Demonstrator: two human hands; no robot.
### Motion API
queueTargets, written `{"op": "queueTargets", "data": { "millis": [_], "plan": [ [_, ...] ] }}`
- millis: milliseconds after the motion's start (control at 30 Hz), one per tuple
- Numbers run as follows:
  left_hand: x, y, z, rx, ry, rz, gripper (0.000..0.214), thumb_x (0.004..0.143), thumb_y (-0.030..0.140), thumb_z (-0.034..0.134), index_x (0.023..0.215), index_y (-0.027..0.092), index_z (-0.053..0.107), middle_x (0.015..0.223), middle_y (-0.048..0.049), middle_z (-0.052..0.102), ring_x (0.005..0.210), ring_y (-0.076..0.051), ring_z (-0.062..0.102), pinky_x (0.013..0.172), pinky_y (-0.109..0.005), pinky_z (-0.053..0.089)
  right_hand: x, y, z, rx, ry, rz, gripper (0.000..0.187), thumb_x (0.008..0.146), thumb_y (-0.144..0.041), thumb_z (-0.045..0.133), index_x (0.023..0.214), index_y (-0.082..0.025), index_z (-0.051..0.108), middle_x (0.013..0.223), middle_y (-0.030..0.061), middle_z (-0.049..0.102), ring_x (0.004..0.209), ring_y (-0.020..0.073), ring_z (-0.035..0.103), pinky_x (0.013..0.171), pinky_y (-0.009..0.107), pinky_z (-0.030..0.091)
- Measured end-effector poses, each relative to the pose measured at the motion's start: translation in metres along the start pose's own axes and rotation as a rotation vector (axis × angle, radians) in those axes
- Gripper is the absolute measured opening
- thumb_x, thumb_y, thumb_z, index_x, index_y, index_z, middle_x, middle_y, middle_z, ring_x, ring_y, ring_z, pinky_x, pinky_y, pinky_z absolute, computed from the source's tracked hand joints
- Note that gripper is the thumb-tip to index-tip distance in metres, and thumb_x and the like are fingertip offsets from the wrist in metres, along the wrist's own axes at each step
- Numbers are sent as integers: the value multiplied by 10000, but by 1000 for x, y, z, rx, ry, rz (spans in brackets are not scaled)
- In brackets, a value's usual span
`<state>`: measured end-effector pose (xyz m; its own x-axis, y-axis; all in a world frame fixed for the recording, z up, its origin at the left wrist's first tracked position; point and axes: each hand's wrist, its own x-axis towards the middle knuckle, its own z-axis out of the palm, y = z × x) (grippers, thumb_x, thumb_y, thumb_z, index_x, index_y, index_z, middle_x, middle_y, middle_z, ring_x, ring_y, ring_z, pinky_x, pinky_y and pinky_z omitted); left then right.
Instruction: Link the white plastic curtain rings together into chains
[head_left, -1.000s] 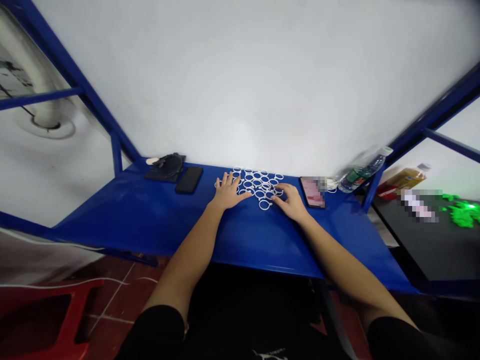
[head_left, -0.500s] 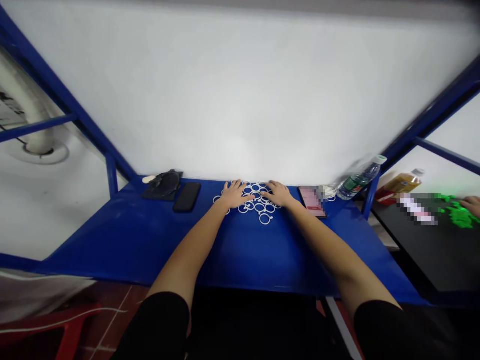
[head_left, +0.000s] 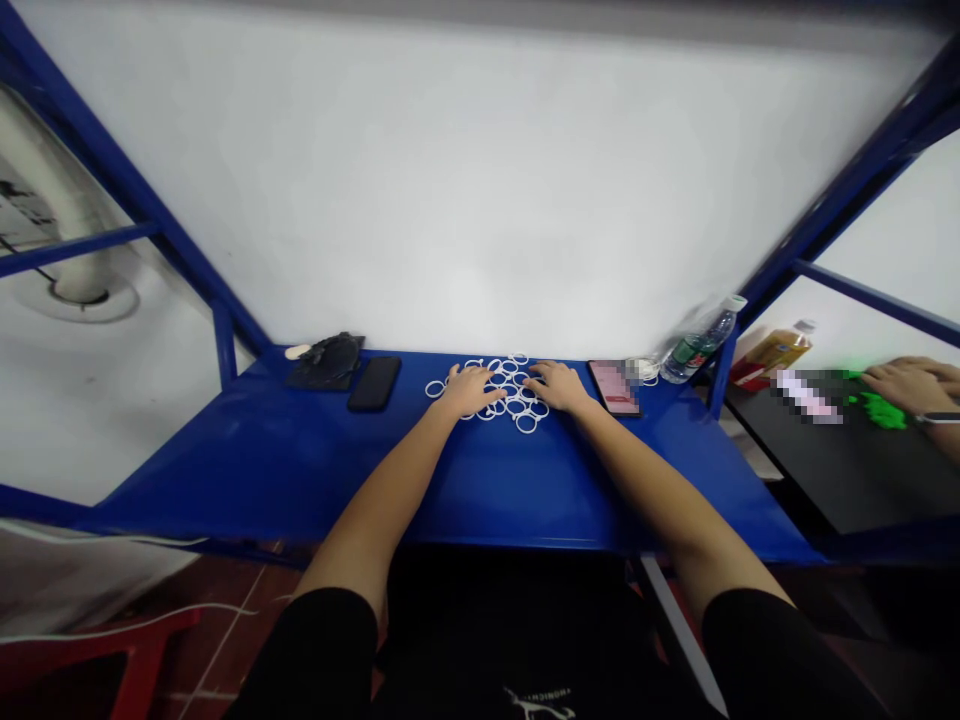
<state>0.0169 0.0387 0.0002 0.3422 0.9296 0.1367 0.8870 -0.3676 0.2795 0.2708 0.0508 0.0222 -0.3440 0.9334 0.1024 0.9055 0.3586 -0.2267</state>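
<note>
Several thin white rings (head_left: 526, 423), each with a small knob, lie spread in a loose cluster near the back of the blue table (head_left: 315, 480). Flat over the left part of the cluster is my left hand (head_left: 470, 389), its fingers apart and covering some rings. On the right side, my right hand (head_left: 559, 387) rests palm down with fingers spread, touching the rings at that edge. Neither hand grips anything. Between the two hands, more rings are visible, some overlapping.
Left of the rings lie a black phone (head_left: 374, 384) and a crumpled black bag (head_left: 330, 362). To the right are a phone with a pink screen (head_left: 616, 387), a white cable (head_left: 643, 372) and a water bottle (head_left: 705, 342). Another person's hands (head_left: 911, 385) are over green pieces (head_left: 881, 410) on a black table.
My hands have shifted slightly over the rings, and the rings between them have moved a little. The view has tilted and turned a bit. The other person's hands have come further into view.
</note>
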Motion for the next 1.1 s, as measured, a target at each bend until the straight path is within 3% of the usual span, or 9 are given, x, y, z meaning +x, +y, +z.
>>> {"op": "queueTargets", "data": {
  "millis": [100, 200, 300, 433, 500, 767, 967, 1100],
  "plan": [
    [4, -2, -1, -52, 95, -61, 444, 1005, 629, 531, 1091, 269, 776, 1353, -91, 705, 1293, -315, 600, 1204, -568, 303, 12, -1, -2, 9, 64, -5, 528, 1043, -579, 506, 1394, -230, 690, 1452, 146, 650, 1294, 342, 612, 1116, 465, 473],
    [13, -7, 0, -59, 200, -165, 362, 1009, 542, 571, 980, 247, 779, 1325, -100, 708, 1253, -303, 605, 1143, -515, 374, 29, 0, 3, 1, 70, -45, 546, 1042, -579, 504, 1434, -236, 669, 1511, 132, 614, 1366, 371, 550, 1163, 514, 430],
    [20, -11, 3, -39, 221, -156, 370, 994, 551, 592, 1167, 272, 763, 1514, -105, 601, 1410, -329, 502, 1185, -515, 344, 43, 2, 11, 1, -11, -79, 586, 1051, -612, 463, 1519, -285, 595, 1650, 71, 485, 1493, 399, 433, 1210, 594, 366],
    [22, -12, 9, -14, 2, -48, 602, 1003, 679, 472, 1463, 318, 618, 1669, -90, 445, 1564, -373, 329, 1260, -622, 214, 44, 5, 20, 11, -147, -91, 644, 1036, -643, 479, 1577, -298, 526, 1688, 56, 426, 1536, 387, 401, 1250, 592, 321],
    [20, -12, 10, 6, -68, -56, 678, 1000, 724, 417, 1519, 314, 565, 1702, -98, 390, 1596, -387, 271, 1265, -658, 179, 37, 6, 22, 22, -157, -93, 661, 1023, -643, 516, 1586, -297, 514, 1684, 48, 433, 1553, 375, 383, 1270, 568, 299],
    [12, -4, 6, 63, -140, -205, 946, 931, 845, 371, 1664, 247, 340, 1771, -141, 183, 1636, -447, 91, 1280, -688, 115, 8, 6, 19, 23, -148, -130, 640, 1021, -631, 543, 1553, -276, 554, 1656, 96, 472, 1558, 389, 374, 1248, 606, 318],
    [5, 8, -2, 32, -56, -142, 860, 995, 804, 238, 1634, 252, 405, 1756, -129, 247, 1616, -400, 227, 1273, -649, 188, 3, 8, 12, 128, -33, -194, 560, 985, -547, 633, 1469, -266, 640, 1469, 90, 670, 1339, 316, 638, 1137, 458, 494],
    [-12, -8, -13, 65, 67, -137, 823, 1003, 794, 232, 1626, 292, 423, 1757, -89, 259, 1630, -401, 177, 1288, -672, 104, -18, 17, 8, 196, 57, -204, 718, 977, -605, 613, 1587, -240, 510, 1501, 125, 639, 1409, 356, 579, 1197, 537, 428]
  ]
}}
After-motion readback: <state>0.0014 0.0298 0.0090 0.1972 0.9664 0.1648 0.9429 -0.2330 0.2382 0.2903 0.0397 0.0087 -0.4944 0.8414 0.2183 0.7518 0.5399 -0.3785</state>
